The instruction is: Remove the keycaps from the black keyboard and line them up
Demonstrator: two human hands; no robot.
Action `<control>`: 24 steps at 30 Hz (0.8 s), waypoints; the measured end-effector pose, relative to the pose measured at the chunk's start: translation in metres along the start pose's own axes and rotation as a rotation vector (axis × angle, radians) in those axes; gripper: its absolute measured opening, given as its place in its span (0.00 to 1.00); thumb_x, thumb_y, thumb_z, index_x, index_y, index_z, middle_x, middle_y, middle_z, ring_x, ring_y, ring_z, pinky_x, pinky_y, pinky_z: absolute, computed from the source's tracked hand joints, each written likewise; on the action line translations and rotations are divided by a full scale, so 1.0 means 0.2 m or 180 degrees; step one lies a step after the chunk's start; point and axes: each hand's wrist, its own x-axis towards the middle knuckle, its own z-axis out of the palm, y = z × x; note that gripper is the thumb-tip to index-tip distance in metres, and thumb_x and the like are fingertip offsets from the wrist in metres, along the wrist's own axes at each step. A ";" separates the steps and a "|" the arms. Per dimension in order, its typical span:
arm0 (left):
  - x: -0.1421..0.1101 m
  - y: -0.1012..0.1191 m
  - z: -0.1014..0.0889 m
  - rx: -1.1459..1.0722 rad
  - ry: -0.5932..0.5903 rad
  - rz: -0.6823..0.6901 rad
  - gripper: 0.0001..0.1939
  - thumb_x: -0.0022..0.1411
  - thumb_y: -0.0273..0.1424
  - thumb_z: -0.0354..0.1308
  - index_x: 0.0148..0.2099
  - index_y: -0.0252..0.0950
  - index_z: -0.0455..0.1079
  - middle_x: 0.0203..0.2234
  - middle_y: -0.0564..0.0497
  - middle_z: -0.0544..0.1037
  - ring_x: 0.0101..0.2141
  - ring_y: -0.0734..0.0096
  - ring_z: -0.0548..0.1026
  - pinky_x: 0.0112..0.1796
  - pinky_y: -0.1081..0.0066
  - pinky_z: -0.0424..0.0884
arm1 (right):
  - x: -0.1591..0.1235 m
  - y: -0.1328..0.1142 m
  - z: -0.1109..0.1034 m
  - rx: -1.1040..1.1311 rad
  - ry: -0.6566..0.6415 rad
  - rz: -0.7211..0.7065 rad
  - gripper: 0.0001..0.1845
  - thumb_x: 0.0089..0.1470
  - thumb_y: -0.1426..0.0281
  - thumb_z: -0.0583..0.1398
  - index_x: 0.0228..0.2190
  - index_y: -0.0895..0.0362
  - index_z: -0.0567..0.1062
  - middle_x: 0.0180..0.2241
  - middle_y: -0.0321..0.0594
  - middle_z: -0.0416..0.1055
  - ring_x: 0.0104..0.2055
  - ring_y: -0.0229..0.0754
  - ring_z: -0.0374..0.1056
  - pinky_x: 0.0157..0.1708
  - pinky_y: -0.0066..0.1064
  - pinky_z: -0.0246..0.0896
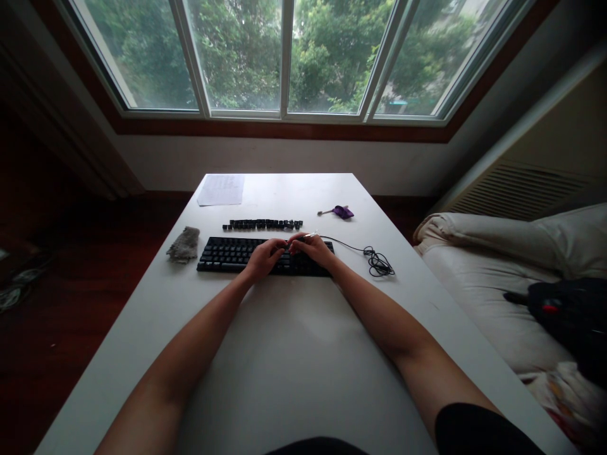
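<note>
A black keyboard (227,254) lies on the white table, and both my hands are over its middle and right part. My left hand (265,258) is closed, thumb and fingers pinched together above the keys; whatever it holds is too small to make out. Close beside it, my right hand (310,248) is closed around a thin, shiny wire-like tool (312,234), whose end sticks out past the fingers. My fingertips nearly meet. Loose black keycaps (263,224) are lined up in rows just behind the keyboard.
A grey cloth (184,245) lies left of the keyboard. The keyboard's coiled cable (378,261) rests on the right. Farther back are a small brush (325,213) touching a purple item (343,212), and a paper sheet (221,190). A pale sofa (478,272) stands right of the table (284,354).
</note>
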 end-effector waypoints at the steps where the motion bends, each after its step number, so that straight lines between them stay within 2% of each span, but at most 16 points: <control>1: 0.00 0.00 0.00 0.0013 -0.0024 0.0015 0.12 0.66 0.32 0.55 0.50 0.40 0.74 0.44 0.49 0.80 0.43 0.63 0.76 0.46 0.66 0.70 | 0.00 0.00 0.00 0.0003 -0.0024 -0.0001 0.21 0.55 0.55 0.65 0.43 0.58 0.78 0.32 0.40 0.79 0.32 0.40 0.75 0.36 0.32 0.71; 4: 0.01 0.00 0.00 0.0112 -0.0046 0.0035 0.11 0.67 0.33 0.54 0.49 0.40 0.74 0.42 0.49 0.80 0.43 0.63 0.77 0.46 0.65 0.70 | 0.00 0.00 0.00 0.0058 -0.0107 -0.0020 0.21 0.55 0.56 0.65 0.43 0.58 0.78 0.32 0.41 0.79 0.31 0.39 0.75 0.35 0.32 0.71; 11: 0.00 0.02 0.00 0.0220 0.0135 -0.0221 0.11 0.66 0.35 0.57 0.49 0.40 0.72 0.33 0.52 0.78 0.33 0.68 0.75 0.36 0.71 0.67 | 0.00 0.00 0.00 0.0062 -0.0144 -0.0024 0.22 0.54 0.55 0.66 0.43 0.59 0.78 0.32 0.42 0.80 0.31 0.40 0.76 0.36 0.32 0.72; 19: 0.01 0.00 0.00 -0.0436 0.0224 -0.0264 0.10 0.64 0.34 0.57 0.47 0.38 0.71 0.35 0.51 0.77 0.33 0.71 0.74 0.36 0.72 0.69 | 0.00 0.01 0.01 0.0123 -0.0133 -0.0046 0.20 0.54 0.56 0.66 0.41 0.58 0.79 0.30 0.40 0.79 0.31 0.41 0.76 0.36 0.34 0.73; 24: 0.02 -0.02 0.00 -0.0490 0.0203 -0.0301 0.11 0.64 0.36 0.57 0.45 0.37 0.72 0.34 0.52 0.77 0.32 0.71 0.73 0.36 0.71 0.70 | 0.00 0.00 0.01 -0.0036 -0.0174 -0.0040 0.20 0.53 0.55 0.66 0.41 0.58 0.79 0.29 0.39 0.79 0.31 0.42 0.76 0.37 0.34 0.73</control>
